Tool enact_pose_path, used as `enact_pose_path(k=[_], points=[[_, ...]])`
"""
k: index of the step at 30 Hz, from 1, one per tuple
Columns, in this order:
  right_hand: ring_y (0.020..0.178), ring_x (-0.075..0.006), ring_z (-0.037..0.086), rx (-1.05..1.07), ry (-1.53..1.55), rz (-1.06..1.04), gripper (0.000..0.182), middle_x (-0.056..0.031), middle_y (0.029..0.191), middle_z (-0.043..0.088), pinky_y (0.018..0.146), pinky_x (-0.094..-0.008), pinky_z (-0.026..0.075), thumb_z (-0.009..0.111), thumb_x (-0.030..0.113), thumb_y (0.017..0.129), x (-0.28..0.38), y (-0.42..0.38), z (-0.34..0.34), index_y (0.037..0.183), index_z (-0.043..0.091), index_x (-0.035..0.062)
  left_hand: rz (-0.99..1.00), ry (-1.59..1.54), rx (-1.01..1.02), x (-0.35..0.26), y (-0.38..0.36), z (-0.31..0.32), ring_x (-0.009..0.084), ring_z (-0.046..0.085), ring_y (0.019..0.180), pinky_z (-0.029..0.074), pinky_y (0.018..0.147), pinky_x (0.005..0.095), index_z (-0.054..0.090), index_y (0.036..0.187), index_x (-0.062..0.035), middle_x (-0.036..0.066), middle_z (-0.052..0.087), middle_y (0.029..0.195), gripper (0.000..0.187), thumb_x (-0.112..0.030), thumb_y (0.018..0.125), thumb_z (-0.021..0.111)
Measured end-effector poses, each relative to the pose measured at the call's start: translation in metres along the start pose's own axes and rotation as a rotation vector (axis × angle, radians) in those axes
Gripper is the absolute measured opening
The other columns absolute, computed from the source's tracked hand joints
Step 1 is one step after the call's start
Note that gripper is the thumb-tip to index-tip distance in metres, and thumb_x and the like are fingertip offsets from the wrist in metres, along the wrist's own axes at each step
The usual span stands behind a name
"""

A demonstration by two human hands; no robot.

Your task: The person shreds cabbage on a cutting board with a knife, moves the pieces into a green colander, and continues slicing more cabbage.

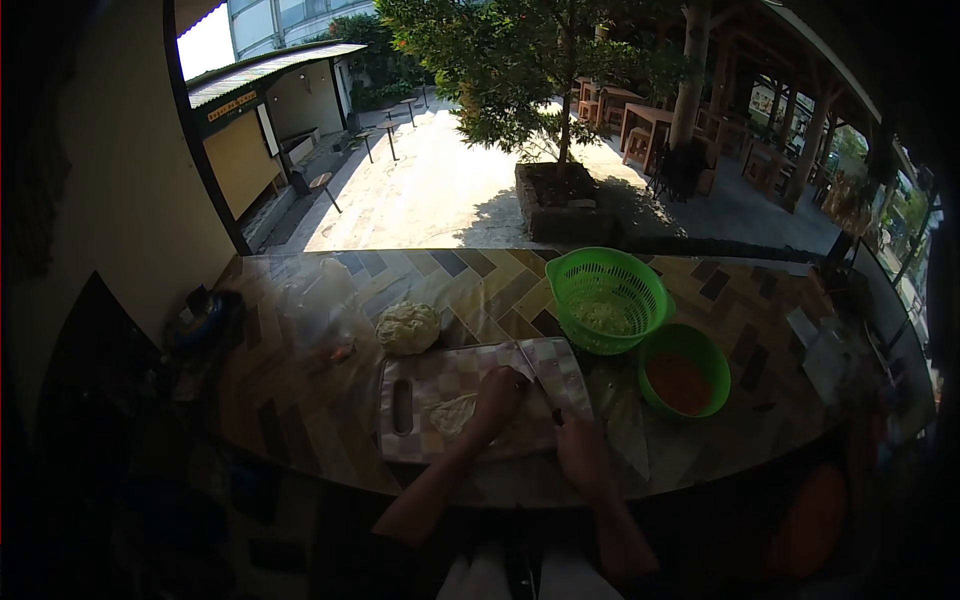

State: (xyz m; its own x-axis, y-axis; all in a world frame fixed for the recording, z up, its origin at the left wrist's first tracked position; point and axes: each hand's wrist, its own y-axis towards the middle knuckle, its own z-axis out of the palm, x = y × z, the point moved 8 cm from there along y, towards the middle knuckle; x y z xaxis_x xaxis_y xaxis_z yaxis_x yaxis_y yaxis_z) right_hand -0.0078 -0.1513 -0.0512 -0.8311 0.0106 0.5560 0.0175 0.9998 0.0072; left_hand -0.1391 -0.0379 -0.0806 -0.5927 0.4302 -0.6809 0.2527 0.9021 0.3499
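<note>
My right hand (582,450) is closed round the handle of a knife (538,380), whose blade points away from me over the checkered cutting board (400,440). Just left of the blade, my left hand (500,398) presses down on the board with curled fingers; what lies under them is hidden. A pale, flat piece of leaf (453,413) rests on the board beside my left wrist. Behind the board's far left corner sits a pale round cabbage (408,328).
A green colander (655,290) holding pale shreds stands at the back right. In front of it is a green bowl (722,372) with orange contents. Clear plastic (320,300) lies at the left of the patterned table (290,400). Dark items sit at the far left edge.
</note>
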Motion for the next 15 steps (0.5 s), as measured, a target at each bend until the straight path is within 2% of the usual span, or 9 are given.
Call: enact_pose_path(k=[3,6,9,15], points=[[0.085,-0.0444,0.062,0.031,-0.024,0.071,0.024,-0.0268,0.084,0.064,0.073,-0.0523,0.049,0.050,0.010,0.091,0.009,-0.016,-0.007,0.109,0.056,-0.0032,-0.042,-0.079,-0.001,-0.001,0.000,-0.005,0.0361,0.067,0.077,0.053,0.075,0.0426,0.074,0.083,0.0000,0.020,0.069,0.082,0.016,-0.010,0.075,0.064],[0.086,-0.0439,0.063,-0.105,-0.036,0.072,0.022,-0.0269,0.085,0.064,0.074,-0.0523,0.049,0.051,0.011,0.091,-0.002,-0.021,0.017,0.105,0.059,-0.0039,-0.013,-0.115,-0.047,-0.002,-0.002,-0.009,0.0358,0.068,0.075,0.054,0.072,0.0416,0.074,0.082,0.0005,0.021,0.069,0.080,0.016,-0.009,0.074,0.065],[0.088,-0.0423,0.064,-0.032,-0.066,0.089,0.021,-0.0251,0.095,0.066,0.075,-0.0505,0.051,0.047,0.009,0.091,0.003,-0.009,0.023,0.107,0.056,-0.0023,0.008,-0.116,-0.020,-0.002,-0.004,-0.008,0.0354,0.068,0.076,0.054,0.072,0.0413,0.073,0.083,0.0010,0.021,0.068,0.080,0.015,-0.008,0.073,0.066],[0.089,-0.0433,0.064,0.054,-0.035,0.014,0.023,-0.0256,0.092,0.065,0.075,-0.0515,0.051,0.047,0.009,0.091,0.006,0.001,0.009,0.109,0.054,-0.0026,-0.064,-0.107,0.002,0.001,-0.003,-0.009,0.0358,0.068,0.078,0.053,0.075,0.0419,0.073,0.083,0.0015,0.022,0.068,0.081,0.015,-0.007,0.072,0.067]])
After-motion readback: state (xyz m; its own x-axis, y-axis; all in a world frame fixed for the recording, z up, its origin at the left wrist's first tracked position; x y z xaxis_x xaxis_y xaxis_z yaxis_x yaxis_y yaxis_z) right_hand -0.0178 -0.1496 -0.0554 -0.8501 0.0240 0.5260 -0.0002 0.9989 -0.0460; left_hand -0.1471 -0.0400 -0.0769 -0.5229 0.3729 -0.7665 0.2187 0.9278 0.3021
